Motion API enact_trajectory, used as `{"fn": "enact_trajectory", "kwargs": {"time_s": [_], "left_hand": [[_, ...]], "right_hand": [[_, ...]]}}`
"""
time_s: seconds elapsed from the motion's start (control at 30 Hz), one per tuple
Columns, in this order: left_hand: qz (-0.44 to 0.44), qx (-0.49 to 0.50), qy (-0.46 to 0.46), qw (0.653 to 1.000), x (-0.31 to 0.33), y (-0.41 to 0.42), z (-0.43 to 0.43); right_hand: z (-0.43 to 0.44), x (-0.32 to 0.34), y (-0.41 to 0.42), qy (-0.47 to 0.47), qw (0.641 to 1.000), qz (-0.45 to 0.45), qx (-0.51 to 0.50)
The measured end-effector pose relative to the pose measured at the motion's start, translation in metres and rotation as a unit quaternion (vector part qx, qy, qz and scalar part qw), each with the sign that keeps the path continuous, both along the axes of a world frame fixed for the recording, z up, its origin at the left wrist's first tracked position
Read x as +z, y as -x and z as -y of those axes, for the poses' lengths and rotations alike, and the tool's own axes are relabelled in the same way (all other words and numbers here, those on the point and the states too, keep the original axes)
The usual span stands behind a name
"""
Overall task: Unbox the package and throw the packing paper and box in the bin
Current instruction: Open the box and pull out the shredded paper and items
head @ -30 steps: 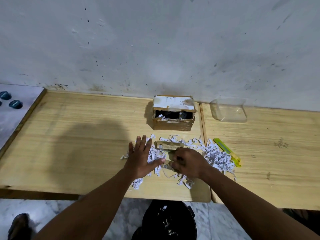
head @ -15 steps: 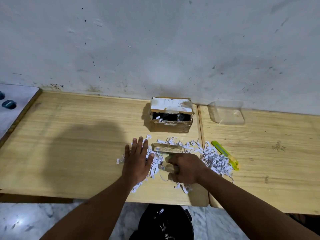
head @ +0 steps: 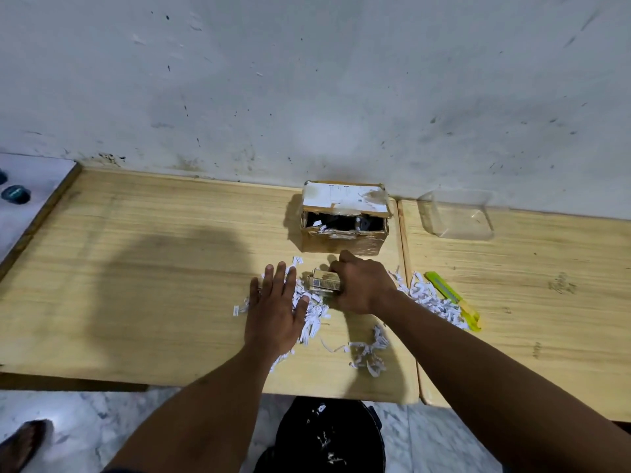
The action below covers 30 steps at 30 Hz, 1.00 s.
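Observation:
An opened cardboard box [head: 345,243] stands on the wooden table [head: 153,285] near the wall, its flap up and dark contents inside. Shredded white packing paper [head: 432,300] lies scattered in front of it. Small tan packets [head: 324,283] rest amid the shreds. My right hand [head: 362,288] is closed over the packets from the right. My left hand [head: 275,310] lies flat on the paper with fingers spread, just left of the packets. A black bin [head: 327,438] with paper scraps inside stands on the floor below the table's front edge.
A yellow-green utility knife [head: 452,298] lies right of the paper on a second table [head: 546,302]. A clear plastic container [head: 457,215] sits by the wall. Dark round objects [head: 15,193] rest on a white surface at far left. A foot [head: 20,445] shows at bottom left.
My right hand moved away from the table's front edge toward the box and now covers the upper packets. My left hand stayed flat on the paper, shifting slightly.

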<state>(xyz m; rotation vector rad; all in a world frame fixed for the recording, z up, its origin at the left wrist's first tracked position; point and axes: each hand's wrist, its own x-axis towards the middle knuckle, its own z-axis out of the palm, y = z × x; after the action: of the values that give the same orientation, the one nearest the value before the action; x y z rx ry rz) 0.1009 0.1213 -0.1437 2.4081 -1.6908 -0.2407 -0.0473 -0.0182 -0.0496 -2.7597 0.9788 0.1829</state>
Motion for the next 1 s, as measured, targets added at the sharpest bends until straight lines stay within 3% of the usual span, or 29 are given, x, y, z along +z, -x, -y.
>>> {"fn": "enact_trajectory", "kwargs": {"time_s": [0.2,0.47,0.63,0.77,0.83,0.93,1.0], "left_hand": [[-0.004,0.000,-0.004,1.000,0.000,0.000,0.000],[-0.007,0.000,0.001,1.000,0.002,0.001,0.001],[-0.002,-0.001,-0.003,1.000,0.000,0.000,0.000],[0.001,0.000,-0.014,1.000,0.000,-0.001,0.001],[0.005,0.000,-0.017,1.000,0.000,-0.002,0.001],[-0.001,-0.003,-0.010,1.000,0.000,-0.002,0.001],[0.005,-0.004,-0.011,1.000,0.002,-0.001,0.002]], "right_hand": [[0.006,0.004,0.002,0.023,0.999,0.016,0.016],[0.016,0.014,0.017,-0.125,0.987,0.103,0.010],[0.019,0.019,0.029,-0.124,0.983,0.137,-0.007],[0.037,0.022,0.067,-0.109,0.960,0.233,-0.109],[0.049,0.024,0.099,-0.058,0.946,0.253,-0.195],[0.062,0.017,0.159,0.053,0.930,0.212,-0.294],[0.063,0.011,0.194,0.074,0.922,0.139,-0.353]]}}
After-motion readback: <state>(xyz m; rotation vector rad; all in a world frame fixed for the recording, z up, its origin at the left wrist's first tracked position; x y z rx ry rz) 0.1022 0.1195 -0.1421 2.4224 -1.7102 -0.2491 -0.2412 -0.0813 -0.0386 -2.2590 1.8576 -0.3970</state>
